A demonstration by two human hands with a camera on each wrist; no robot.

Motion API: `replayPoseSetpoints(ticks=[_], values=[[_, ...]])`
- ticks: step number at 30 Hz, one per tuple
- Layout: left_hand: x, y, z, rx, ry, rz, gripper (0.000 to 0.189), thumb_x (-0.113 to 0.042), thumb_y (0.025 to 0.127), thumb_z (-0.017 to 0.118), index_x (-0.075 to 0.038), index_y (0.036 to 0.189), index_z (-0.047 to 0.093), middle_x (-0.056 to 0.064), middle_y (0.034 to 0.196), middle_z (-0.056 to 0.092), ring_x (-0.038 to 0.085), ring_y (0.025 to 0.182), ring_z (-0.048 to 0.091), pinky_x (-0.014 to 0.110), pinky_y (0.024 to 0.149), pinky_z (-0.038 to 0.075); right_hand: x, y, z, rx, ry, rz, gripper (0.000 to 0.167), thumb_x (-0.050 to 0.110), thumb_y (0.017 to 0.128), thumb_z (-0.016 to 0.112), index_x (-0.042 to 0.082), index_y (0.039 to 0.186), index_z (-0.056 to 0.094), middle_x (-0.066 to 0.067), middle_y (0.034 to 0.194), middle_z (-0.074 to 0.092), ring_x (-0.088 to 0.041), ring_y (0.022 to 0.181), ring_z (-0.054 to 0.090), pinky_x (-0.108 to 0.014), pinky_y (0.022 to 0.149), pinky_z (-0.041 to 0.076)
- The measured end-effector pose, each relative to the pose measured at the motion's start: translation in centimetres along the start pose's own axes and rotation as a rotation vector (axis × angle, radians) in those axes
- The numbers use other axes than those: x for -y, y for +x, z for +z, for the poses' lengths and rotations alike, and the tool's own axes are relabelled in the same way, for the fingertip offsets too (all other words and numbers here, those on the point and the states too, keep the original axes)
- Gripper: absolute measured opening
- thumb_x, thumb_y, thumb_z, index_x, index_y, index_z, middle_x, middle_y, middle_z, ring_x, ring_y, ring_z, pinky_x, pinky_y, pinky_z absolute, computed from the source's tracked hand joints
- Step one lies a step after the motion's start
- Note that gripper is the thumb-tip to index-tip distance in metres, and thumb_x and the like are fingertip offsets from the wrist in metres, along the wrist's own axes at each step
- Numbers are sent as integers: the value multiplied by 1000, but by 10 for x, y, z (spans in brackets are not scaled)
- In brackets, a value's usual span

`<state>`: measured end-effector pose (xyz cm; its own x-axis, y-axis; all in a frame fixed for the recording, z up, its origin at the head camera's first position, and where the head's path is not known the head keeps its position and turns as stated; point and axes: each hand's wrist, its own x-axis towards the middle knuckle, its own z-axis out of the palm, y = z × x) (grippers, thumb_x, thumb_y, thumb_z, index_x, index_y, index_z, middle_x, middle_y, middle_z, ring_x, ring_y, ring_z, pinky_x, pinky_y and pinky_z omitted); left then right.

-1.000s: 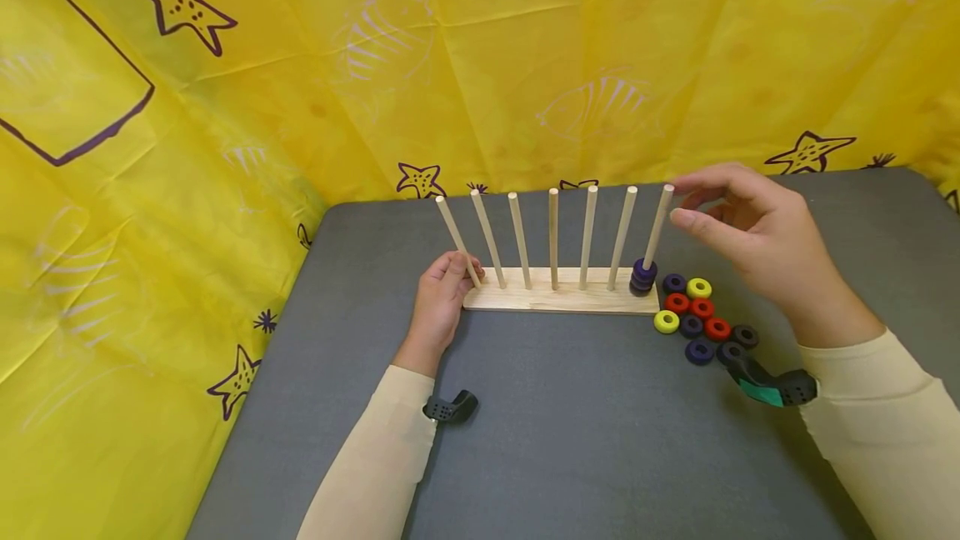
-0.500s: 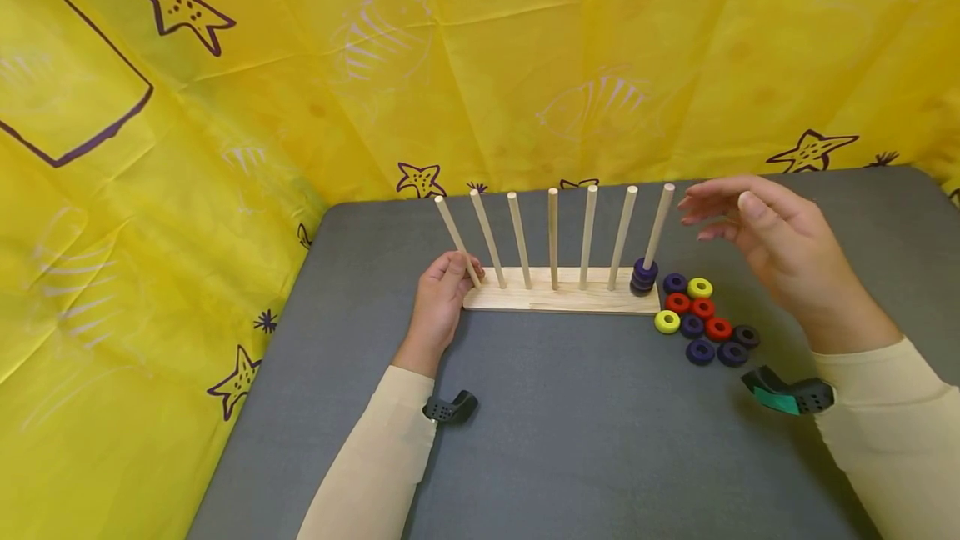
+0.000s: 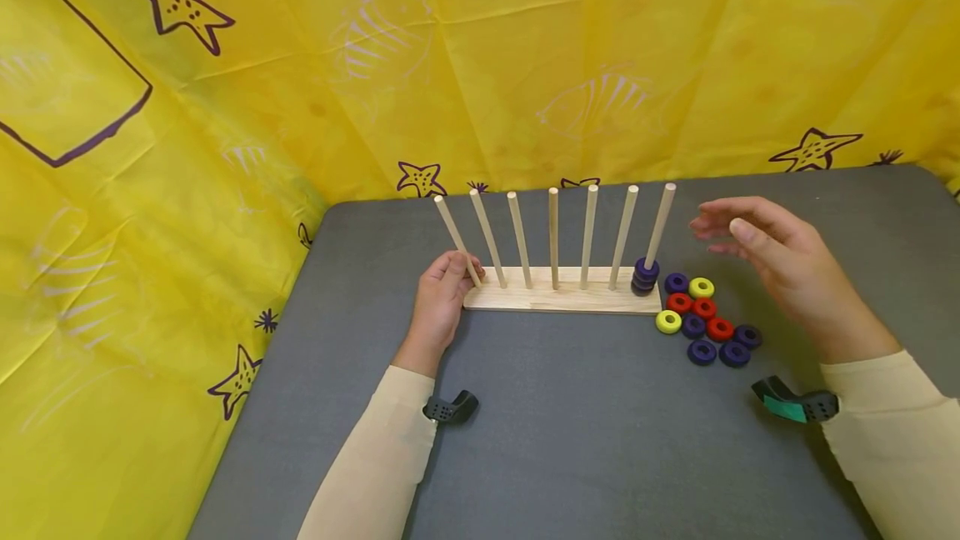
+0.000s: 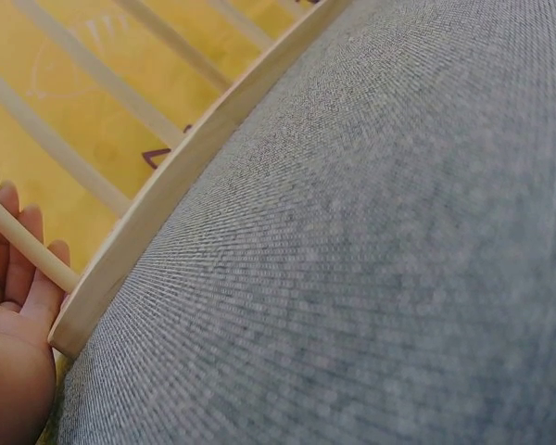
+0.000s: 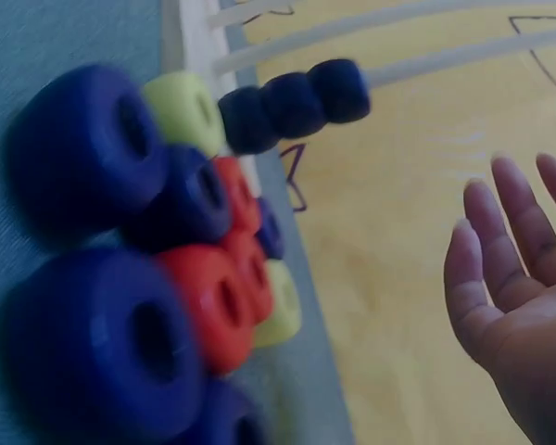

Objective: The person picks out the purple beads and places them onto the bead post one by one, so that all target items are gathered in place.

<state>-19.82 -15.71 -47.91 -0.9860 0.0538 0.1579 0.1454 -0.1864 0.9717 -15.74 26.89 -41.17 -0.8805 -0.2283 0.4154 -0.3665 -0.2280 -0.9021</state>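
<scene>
A wooden peg board (image 3: 555,298) with a row of upright pegs lies on the table. My left hand (image 3: 441,307) holds its left end, thumb and fingertips around the foot of the leftmost peg (image 4: 28,243). Three dark blue rings (image 5: 292,107) are stacked on the rightmost peg (image 3: 660,227). My right hand (image 3: 783,269) is in the air to the right of that peg, fingers loosely bent, holding nothing. Below it several loose rings lie close together on the table: blue rings (image 3: 702,352), red rings (image 3: 720,328) and yellow rings (image 3: 668,322).
The grey table (image 3: 555,440) has a yellow cloth (image 3: 495,90) printed with fish and stars hanging behind it and along its left side. Dark straps sit on both wrists, the left strap (image 3: 452,407) and the right strap (image 3: 798,401).
My right hand has moved away from the top of the rightmost peg, to the right and slightly down, its fingers loosening. The left hand and the peg board have stayed in place.
</scene>
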Motion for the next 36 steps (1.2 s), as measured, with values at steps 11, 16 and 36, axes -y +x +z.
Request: replayPoseSetpoints(ticks=[11,16,36], values=[[2,1,1,6,-17,5,38,-36,110,62,0,104,68,12,105,66,24,103,65,36,97,53,-19,-12,-11,-80,-403,258,33,3,112,61,5,145,64,-1,131,72,-13,118,67,-19,96,49],[1,1,1,4,-23,6,35,-35,111,61,-2,101,69,12,105,66,24,102,65,36,97,53,-32,-15,-19,-62,-464,337,36,10,111,67,7,146,62,1,132,72,-10,118,66,-16,96,45],[2,2,-1,23,-66,38,50,-54,96,70,-4,100,70,10,102,67,24,99,66,34,94,53,-60,-18,-17,64,-748,357,36,14,104,79,3,137,69,-18,127,71,-11,106,60,-17,85,44]])
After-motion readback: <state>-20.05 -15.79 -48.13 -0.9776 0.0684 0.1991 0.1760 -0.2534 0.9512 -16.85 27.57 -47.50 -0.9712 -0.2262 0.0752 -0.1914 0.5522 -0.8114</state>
